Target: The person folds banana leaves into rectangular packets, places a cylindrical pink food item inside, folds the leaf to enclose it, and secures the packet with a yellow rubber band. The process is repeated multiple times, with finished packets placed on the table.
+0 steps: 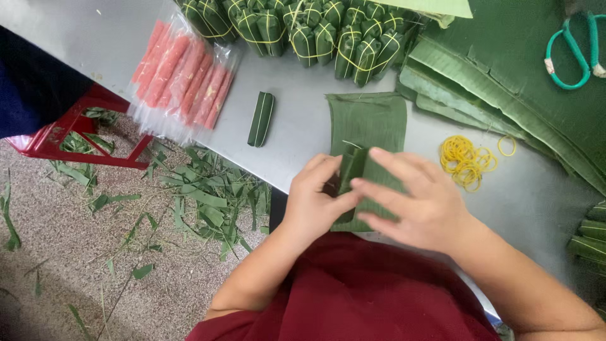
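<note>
Grey bench [303,126] carries a stack of banana leaves [505,82] at 2 o'clock, tied green bundles [315,31] at 12, and yellow rubber bands [467,161] at 3. At centre, left hand [312,202] and right hand [416,202] both pinch a half-folded leaf parcel [360,177]. It looks light, soft and tear-prone; best held along its folded edges.

Grey table [297,126]; speckled, perhaps gravelly floor [63,252] strewn with leaf scraps [208,196]; red stool [69,132].

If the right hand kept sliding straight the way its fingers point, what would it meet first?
The right hand points left toward the left hand; it would press the folded leaf parcel into that hand's fingers almost at once.
</note>
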